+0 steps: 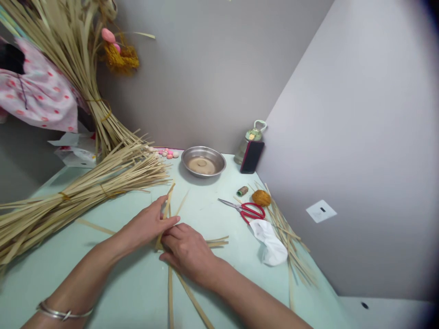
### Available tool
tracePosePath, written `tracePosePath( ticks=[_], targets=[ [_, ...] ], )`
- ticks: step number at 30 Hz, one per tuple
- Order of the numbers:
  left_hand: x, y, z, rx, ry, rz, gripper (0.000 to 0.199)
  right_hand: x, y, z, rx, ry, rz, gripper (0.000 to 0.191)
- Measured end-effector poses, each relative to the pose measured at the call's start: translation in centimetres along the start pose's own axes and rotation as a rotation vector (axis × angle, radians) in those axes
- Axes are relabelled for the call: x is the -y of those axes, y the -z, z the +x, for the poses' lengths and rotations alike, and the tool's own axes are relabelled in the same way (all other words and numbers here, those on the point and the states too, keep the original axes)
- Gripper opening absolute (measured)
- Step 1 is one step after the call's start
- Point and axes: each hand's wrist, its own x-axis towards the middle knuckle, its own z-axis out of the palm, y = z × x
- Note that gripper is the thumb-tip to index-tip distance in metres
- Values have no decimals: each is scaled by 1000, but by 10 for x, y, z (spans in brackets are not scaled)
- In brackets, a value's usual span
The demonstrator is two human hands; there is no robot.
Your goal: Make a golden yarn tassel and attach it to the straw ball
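Several flat straw strips [170,292] cross each other on the pale green table, fanning out in different directions from between my hands. My left hand [147,225] is closed on one straw strip [168,203], which stands up at a slant past the fingers. Close beside it, my right hand [188,251] has its fingers bent down over the crossing point and pinches the strips there. More strip ends poke out behind the right hand and toward the table's near edge. The right fingertips and the crossing itself are partly hidden.
Straw bundles [78,187] lie at left, another leans upright behind. A metal bowl [203,161] of water stands at the back, near a bottle [243,148] and phone [252,157]. Rightward are red-handled scissors [252,211], a brown twine ball [261,198], white cloth [270,244] and loose straw [291,242].
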Motion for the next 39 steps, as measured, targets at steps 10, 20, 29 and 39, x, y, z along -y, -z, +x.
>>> tracePosePath(
  ticks=[10,20,29,39],
  targets=[
    [10,-21,8,-226,-71,-211,63,0,1,0,-14,16,-43,23],
    [9,-10,-12,1,-186,-211,10,-1,0,-1,-24,28,-49,25],
    [30,-11,-17,221,-338,-160,79,-8,6,-6,9,60,23,15],
    [34,-19,-18,144,-477,123,88,-11,9,-1,41,-30,226,20]
  ],
)
